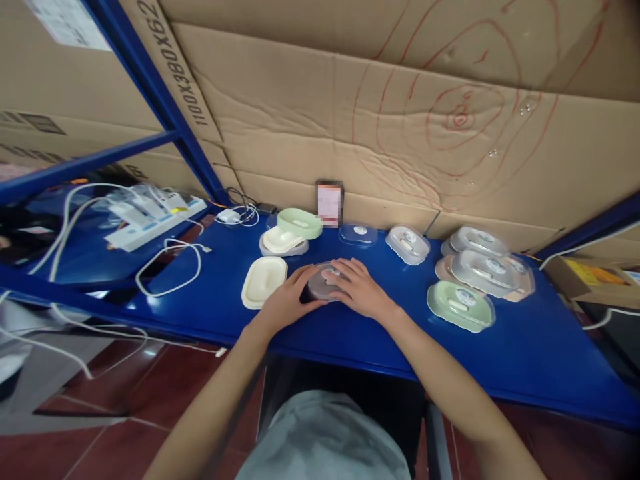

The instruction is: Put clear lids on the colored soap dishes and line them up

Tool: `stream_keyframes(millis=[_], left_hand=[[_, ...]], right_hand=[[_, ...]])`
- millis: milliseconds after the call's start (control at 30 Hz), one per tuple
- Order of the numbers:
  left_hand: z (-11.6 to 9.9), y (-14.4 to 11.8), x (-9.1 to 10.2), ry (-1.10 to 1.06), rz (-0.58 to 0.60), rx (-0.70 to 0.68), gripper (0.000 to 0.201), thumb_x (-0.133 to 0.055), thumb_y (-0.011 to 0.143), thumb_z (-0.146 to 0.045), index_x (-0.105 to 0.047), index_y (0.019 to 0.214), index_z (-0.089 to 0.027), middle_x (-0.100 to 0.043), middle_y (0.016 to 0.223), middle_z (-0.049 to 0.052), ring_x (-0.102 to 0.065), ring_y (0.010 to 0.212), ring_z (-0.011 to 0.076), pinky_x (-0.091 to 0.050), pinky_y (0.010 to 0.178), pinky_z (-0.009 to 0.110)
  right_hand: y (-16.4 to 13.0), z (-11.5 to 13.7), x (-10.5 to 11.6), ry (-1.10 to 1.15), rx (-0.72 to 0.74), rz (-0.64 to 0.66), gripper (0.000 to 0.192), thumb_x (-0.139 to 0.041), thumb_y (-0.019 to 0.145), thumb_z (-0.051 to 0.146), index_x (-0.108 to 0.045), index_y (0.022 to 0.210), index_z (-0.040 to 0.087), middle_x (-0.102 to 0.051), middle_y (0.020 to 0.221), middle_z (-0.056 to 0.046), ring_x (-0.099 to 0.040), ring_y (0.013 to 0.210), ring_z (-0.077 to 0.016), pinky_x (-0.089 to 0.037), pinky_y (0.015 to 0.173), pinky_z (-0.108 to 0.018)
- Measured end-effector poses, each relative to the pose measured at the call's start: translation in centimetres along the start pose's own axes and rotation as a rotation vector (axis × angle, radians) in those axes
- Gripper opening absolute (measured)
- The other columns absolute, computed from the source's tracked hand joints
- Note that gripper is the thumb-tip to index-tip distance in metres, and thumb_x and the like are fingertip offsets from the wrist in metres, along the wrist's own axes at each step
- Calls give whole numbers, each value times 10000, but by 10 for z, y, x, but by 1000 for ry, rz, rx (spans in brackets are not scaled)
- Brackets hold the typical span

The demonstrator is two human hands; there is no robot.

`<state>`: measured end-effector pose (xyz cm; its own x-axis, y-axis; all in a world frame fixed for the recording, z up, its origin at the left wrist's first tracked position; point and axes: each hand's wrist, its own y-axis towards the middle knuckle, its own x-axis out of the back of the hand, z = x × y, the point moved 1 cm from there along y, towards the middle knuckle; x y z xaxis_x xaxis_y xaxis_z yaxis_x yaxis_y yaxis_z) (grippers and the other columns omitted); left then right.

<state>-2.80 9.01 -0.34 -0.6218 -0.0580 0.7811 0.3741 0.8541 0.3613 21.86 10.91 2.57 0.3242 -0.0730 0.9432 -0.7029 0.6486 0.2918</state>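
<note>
A grey oval plastic box with a clear lid, like a soap dish, sits on the blue table in front of me. My left hand grips its left side, thumb along the near edge. My right hand lies over the lid and right side, its fingers bent against it. The hands cover much of the box. Just left of it is a cream oval tray. Behind that, a green tray rests tilted on a cream tray. A loose clear lid lies beyond my hands.
At the right are a green lidded box and several stacked lidded boxes. Another lidded box stands back centre. A phone leans on the cardboard. A power strip and white cables lie left.
</note>
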Motion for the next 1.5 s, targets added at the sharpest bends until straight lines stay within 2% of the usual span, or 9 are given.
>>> stream_keyframes(millis=[200, 600, 667, 833, 1033, 1267, 1500], left_hand=[[-1, 4, 1, -15, 13, -19, 775, -782, 949, -470, -408, 1610, -315, -533, 1590, 130, -577, 1456, 337, -536, 1176, 511], [3, 1, 3, -8, 1, 12, 749, -755, 957, -521, -430, 1591, -290, -528, 1591, 140, -579, 1441, 351, -509, 1189, 541], [2, 2, 3, -12, -3, 3, 741, -756, 955, -521, -441, 1583, -282, -536, 1582, 139, -574, 1445, 350, -505, 1194, 536], [-3, 7, 5, -18, 14, -23, 707, -747, 966, -471, -450, 1580, -285, -560, 1555, 124, -586, 1435, 336, -531, 1173, 514], [-5, 8, 7, -3, 12, -29, 699, -730, 982, -457, -434, 1587, -271, -548, 1592, 128, -544, 1485, 329, -482, 1225, 520], [-1, 5, 6, 4, 8, 7, 706, -705, 996, -455, -421, 1608, -247, -523, 1626, 150, -519, 1514, 346, -475, 1230, 544], [-4, 3, 4, 42, -20, -2, 751, -705, 998, -500, -399, 1631, -236, -495, 1654, 163, -515, 1519, 351, -479, 1226, 536]], right_hand=[[-2, -10, -2, 40, -26, -34, 504, -492, 1119, 426, -521, 1598, 274, -438, 1709, -103, -312, 1639, -274, -271, 1341, -579], [2, -7, -11, 72, -41, -92, 475, -444, 1133, 449, -567, 1564, 292, -489, 1679, -84, -368, 1611, -258, -259, 1341, -561], [2, -5, -9, 62, -37, -84, 508, -457, 1124, 490, -546, 1580, 287, -471, 1691, -89, -355, 1617, -264, -239, 1345, -559], [-3, -6, -2, 4, -18, -60, 759, -660, 1000, 609, -437, 1652, 290, -400, 1726, -138, -275, 1642, -370, -130, 1316, -718], [-2, -15, -9, 4, 20, -83, 680, -676, 1020, 496, -473, 1632, 278, -419, 1715, -138, -285, 1645, -347, -340, 1299, -619], [0, -15, -13, 53, 40, -115, 621, -671, 1029, 463, -517, 1604, 285, -447, 1697, -140, -268, 1651, -339, -332, 1309, -626], [-2, -11, -20, 231, -71, -212, 643, -655, 1032, 510, -497, 1618, 298, -425, 1711, -137, -287, 1645, -336, -370, 1286, -641]])
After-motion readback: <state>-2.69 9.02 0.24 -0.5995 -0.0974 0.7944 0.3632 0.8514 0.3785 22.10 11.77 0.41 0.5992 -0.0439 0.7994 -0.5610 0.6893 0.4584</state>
